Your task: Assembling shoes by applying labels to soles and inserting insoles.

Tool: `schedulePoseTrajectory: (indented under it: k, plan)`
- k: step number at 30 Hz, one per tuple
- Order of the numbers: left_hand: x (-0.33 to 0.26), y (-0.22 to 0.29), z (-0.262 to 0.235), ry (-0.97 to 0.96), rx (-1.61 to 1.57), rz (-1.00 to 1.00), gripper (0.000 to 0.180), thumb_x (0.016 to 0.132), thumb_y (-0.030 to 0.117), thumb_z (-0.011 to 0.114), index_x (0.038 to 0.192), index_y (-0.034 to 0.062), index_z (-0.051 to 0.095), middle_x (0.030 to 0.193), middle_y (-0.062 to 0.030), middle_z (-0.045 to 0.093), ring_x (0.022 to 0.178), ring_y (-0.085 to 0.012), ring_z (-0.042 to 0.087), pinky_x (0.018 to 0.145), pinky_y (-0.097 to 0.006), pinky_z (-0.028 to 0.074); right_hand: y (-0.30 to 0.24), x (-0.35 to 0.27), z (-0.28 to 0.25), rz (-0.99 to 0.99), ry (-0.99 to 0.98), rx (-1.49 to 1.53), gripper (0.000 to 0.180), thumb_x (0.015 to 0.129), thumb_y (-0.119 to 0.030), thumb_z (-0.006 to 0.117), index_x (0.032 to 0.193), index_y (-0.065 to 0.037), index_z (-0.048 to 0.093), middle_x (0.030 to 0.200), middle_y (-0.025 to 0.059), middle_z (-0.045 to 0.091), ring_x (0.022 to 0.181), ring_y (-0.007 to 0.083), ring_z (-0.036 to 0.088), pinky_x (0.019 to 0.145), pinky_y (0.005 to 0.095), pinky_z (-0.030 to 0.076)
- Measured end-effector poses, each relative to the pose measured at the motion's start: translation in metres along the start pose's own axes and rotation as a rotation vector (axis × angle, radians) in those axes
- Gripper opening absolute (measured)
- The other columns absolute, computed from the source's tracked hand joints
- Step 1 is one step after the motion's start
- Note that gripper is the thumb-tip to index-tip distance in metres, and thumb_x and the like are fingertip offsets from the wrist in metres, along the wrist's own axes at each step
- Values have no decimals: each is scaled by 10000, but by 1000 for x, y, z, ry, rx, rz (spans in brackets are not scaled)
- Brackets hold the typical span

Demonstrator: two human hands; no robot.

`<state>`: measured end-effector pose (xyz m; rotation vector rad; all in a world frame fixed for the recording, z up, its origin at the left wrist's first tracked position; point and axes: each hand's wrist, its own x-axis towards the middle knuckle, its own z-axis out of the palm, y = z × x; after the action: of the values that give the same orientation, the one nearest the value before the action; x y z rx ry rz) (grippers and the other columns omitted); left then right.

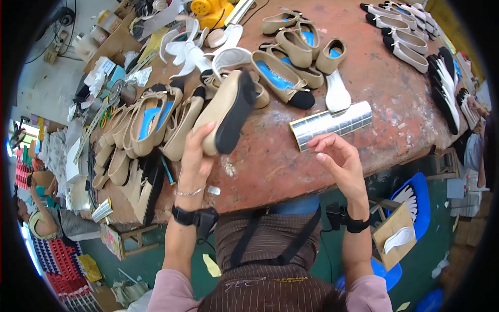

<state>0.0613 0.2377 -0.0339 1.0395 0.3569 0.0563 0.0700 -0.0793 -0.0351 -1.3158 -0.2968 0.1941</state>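
My left hand point(196, 151) is closed around the heel end of a beige flat shoe point(213, 109). The shoe is tilted on its side, with its black sole point(234, 117) turned to the right. At the near edge of a roll of silver stickers point(338, 124), my right hand point(340, 161) has its fingers curled and the thumb close to the index fingertip. Whatever sits between those fingertips is too small to make out. Behind the held shoe lies another beige flat with a black toe and blue insole point(278, 78).
Rows of beige flats point(140, 125) crowd the table's left side, and more beige shoes point(299, 47) are piled at the back. White insoles point(192, 52) lie beyond. White shoes with black toes point(405, 44) line the far right. A blue chair point(418, 203) stands below the table's right edge.
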Motion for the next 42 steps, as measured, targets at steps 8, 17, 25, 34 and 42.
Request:
schedulePoseTrajectory:
  k: [8, 17, 25, 34, 42]
  plan:
    - [-106, -13, -44, -18, -121, -147, 816, 786, 229, 683, 1453, -116, 363, 1368, -276, 555, 1213, -356, 617, 1052, -434, 515, -35, 13, 65, -208, -353, -427, 202, 818, -71, 775, 911, -16, 604, 826, 109, 641, 740, 246, 646, 709, 329, 515]
    - [-129, -5, -72, -300, 54, -177, 386, 615, 163, 785, 847, -129, 688, 1131, -269, 672, 1113, -344, 621, 948, -359, 455, -26, 1, 94, -300, -53, -987, 544, 628, -316, 928, 949, -72, 564, 737, 58, 603, 666, 246, 622, 640, 362, 488]
    - [-103, 5, -63, -548, 833, 294, 63, 716, 81, 787, 722, 27, 756, 1132, -102, 727, 1256, -382, 533, 1051, -502, 404, 56, 21, -6, -374, 26, -1447, 572, 721, -121, 806, 1226, -37, 551, 1131, 155, 617, 1156, 328, 580, 1041, 488, 422]
    - [-84, -42, -64, -367, 1602, 539, 176, 706, 78, 808, 719, 7, 647, 1477, -149, 509, 1375, -405, 430, 1084, -476, 418, 51, 30, -79, -576, -154, -1514, 318, 801, -6, 614, 1102, -82, 681, 1106, 76, 690, 1120, 253, 642, 1111, 520, 391]
    - [-76, -64, -60, -21, 1586, 520, 238, 682, 109, 859, 831, 49, 683, 1487, -205, 471, 1301, -416, 497, 1046, -482, 438, 0, 109, -178, -671, 368, -1660, 495, 751, 136, 565, 1203, -38, 664, 1228, 181, 650, 1226, 364, 576, 1120, 543, 397]
